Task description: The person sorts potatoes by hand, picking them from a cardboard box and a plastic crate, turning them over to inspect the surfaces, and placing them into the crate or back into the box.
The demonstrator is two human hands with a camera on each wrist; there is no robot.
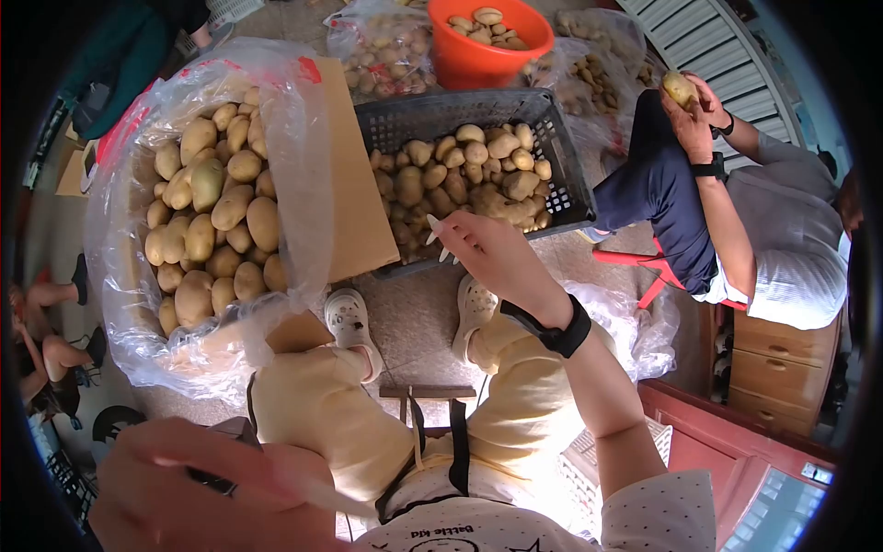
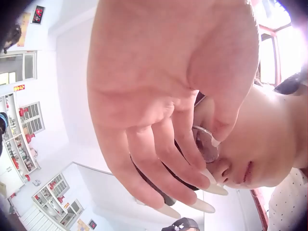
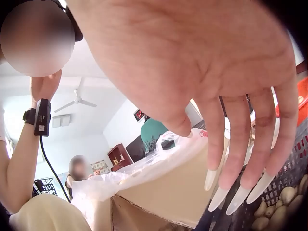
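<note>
My right hand (image 1: 492,253) hovers over the near side of the black plastic crate (image 1: 570,175), with no object in it. Its long-nailed fingers (image 3: 236,139) hang loosely bent in the right wrist view. Potatoes (image 1: 460,170) fill much of that crate. Raised close to the head camera, my left hand (image 1: 216,488) looks large and blurred. The left wrist view puts this left hand (image 2: 168,82) in front of the face, its thumb and fingers beside a lens of the glasses (image 2: 206,144). Nothing else shows in its loosely bent fingers.
Left of the crate stands a cardboard box (image 1: 354,175), lined with clear plastic (image 1: 308,184) and heaped with potatoes (image 1: 216,212). An orange bucket (image 1: 460,60) and bagged potatoes (image 1: 386,55) stand behind. On the right, a seated person (image 1: 736,193) holds a potato (image 1: 681,89).
</note>
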